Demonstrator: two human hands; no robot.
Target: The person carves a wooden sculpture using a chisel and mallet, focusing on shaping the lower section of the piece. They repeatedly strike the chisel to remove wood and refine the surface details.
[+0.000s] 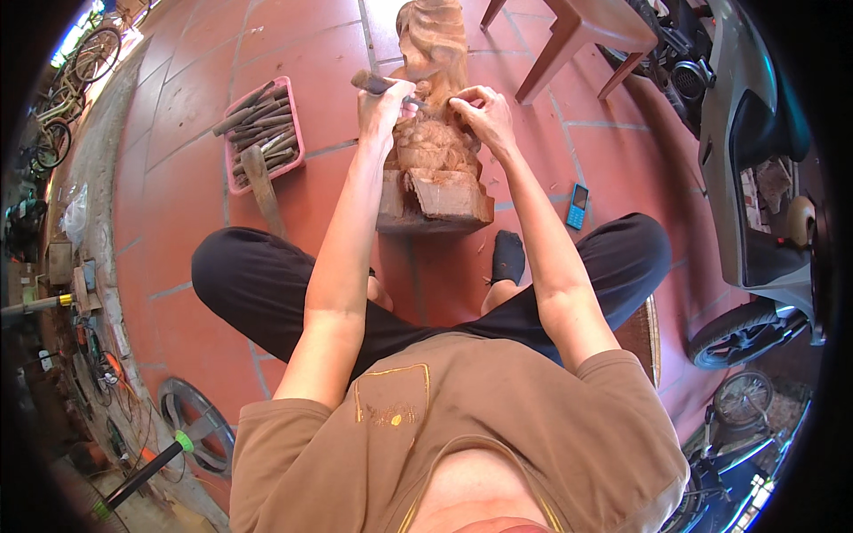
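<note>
A carved wooden sculpture stands upright on the floor in front of me, with flowing folds above and a rough block base nearest me. My left hand is wrapped round a carving chisel; its wooden handle sticks out at the upper left and its blade points right, toward the middle of the carving. On the other side, my right hand has its thumb and fingertips pinched together against the wood. Whatever lies between those fingertips is too small to make out.
Left of the sculpture sits a pink basket full of chisels, with a wooden mallet leaning on it. A blue phone lies at the right. Beyond are a brown plastic chair and a motorbike. Wood chips dot the tiles.
</note>
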